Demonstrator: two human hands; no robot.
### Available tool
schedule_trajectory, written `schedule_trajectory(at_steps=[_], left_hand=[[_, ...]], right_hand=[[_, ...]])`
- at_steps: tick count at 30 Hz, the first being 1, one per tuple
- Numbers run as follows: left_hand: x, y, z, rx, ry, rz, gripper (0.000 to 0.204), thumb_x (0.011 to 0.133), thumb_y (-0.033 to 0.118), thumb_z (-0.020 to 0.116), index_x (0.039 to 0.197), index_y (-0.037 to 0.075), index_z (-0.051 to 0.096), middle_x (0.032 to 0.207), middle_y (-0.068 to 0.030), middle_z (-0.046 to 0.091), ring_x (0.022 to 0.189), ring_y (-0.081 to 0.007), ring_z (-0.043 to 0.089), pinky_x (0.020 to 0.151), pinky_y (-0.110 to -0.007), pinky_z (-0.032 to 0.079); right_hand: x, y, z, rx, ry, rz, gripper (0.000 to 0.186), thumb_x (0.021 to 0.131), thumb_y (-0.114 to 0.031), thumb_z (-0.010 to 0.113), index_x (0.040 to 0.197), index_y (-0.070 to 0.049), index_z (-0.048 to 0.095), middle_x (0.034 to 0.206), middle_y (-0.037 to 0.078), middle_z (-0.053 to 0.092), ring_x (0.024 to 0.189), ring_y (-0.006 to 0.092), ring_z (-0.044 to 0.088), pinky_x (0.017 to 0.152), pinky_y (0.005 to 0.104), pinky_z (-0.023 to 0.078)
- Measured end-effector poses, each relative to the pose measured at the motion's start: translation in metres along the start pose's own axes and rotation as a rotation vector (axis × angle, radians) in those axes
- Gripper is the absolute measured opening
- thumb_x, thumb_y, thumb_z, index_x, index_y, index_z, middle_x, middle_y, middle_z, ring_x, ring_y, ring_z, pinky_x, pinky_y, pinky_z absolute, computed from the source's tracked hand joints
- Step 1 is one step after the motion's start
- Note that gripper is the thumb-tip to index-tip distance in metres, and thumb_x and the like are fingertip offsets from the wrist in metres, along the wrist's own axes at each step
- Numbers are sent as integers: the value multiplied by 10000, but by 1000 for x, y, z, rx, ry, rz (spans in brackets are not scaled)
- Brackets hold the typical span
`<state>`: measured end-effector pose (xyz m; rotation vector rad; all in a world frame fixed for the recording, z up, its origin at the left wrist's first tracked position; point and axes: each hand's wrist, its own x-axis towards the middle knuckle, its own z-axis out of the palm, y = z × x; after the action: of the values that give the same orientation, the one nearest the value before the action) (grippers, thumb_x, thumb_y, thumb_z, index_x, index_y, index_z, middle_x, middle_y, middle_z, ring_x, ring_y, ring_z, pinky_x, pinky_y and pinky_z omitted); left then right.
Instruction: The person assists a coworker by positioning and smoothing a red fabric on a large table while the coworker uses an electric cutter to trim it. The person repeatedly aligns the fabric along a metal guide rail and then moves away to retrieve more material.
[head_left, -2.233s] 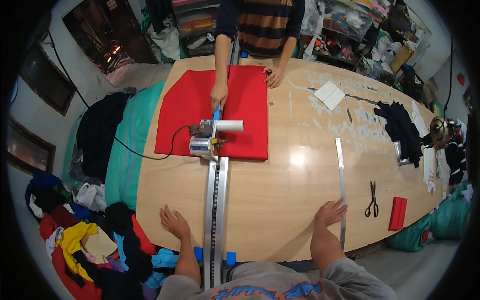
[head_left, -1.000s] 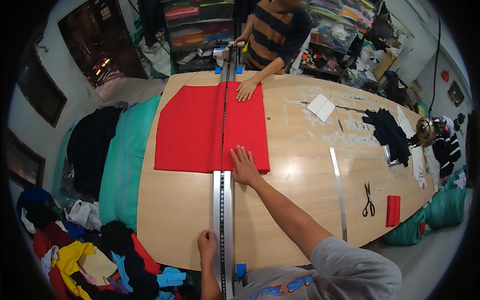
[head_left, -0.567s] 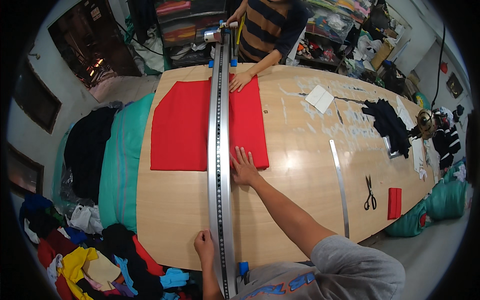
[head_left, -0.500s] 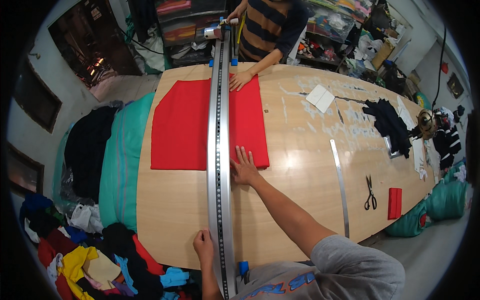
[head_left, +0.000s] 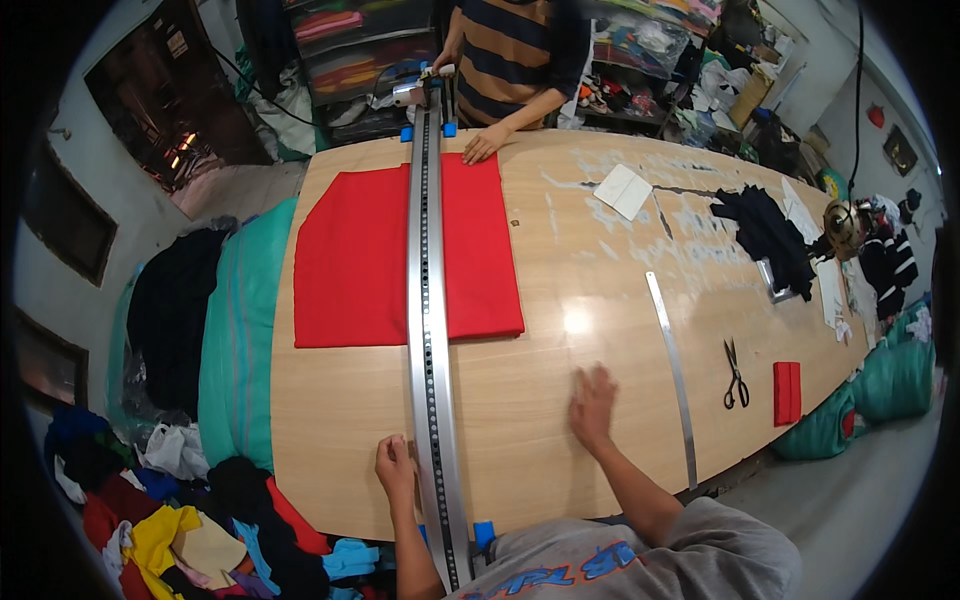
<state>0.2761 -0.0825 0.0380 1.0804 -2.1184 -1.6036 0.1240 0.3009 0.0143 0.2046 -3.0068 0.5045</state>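
The long metal guide rail (head_left: 427, 330) runs straight across the wooden table (head_left: 560, 440), from the 6 o'clock edge by the person to the 12 o'clock edge, and lies over a flat piece of red fabric (head_left: 355, 255) that covers the far half of its run. The left hand (head_left: 396, 468) rests at about 7 o'clock, fingers curled loosely and touching the rail's near end from its left side; whether it grips or only steadies it I cannot tell. The right hand (head_left: 592, 405) lies flat on bare wood at about 5 o'clock, fingers spread, well apart from the rail. At 12 o'clock a co-worker's hand (head_left: 485, 145) presses on the fabric's far edge just beside the rail, near a cutting machine (head_left: 425, 88) mounted at that end. The rail looks stiff, thin and awkwardly long, likely to swing or flex if lifted at one end alone, so a hold at both ends suits it; blue clips (head_left: 483, 533) mark the near end. The cloth looks soft and light and would drag or wrinkle under a sliding rail. A loose metal ruler (head_left: 672, 375) and scissors (head_left: 735, 372) lie at 3 o'clock
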Motion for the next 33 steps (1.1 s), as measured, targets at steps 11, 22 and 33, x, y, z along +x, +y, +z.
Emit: schedule_trajectory(at_steps=[11, 22, 33], left_hand=[[167, 16, 80, -260, 93, -132, 332, 1065, 317, 628, 1008, -5, 684, 781, -13, 634, 651, -92, 539, 566, -258, 402], [263, 36, 128, -451, 285, -453, 310, 914, 214, 813, 750, 35, 620, 628, -40, 574, 474, -137, 465, 428, -310, 322], [282, 60, 128, -860, 214, -432, 335, 1007, 175, 696, 1283, -5, 631, 1216, -133, 683, 994, -255, 685, 844, -346, 624]], right_hand=[[-77, 72, -47, -105, 18, 208, 572, 1039, -231, 520, 1604, -165, 459, 1711, 215, 282, 1602, 382, 213, 1295, 589, 133], [-76, 79, -50, -43, 21, 221, 607, 998, -229, 557, 1599, -219, 472, 1708, 170, 311, 1595, 360, 240, 1293, 590, 143], [-79, 80, -56, -46, 34, 232, 603, 985, -220, 563, 1584, -207, 488, 1705, 184, 308, 1595, 364, 238, 1295, 585, 141]])
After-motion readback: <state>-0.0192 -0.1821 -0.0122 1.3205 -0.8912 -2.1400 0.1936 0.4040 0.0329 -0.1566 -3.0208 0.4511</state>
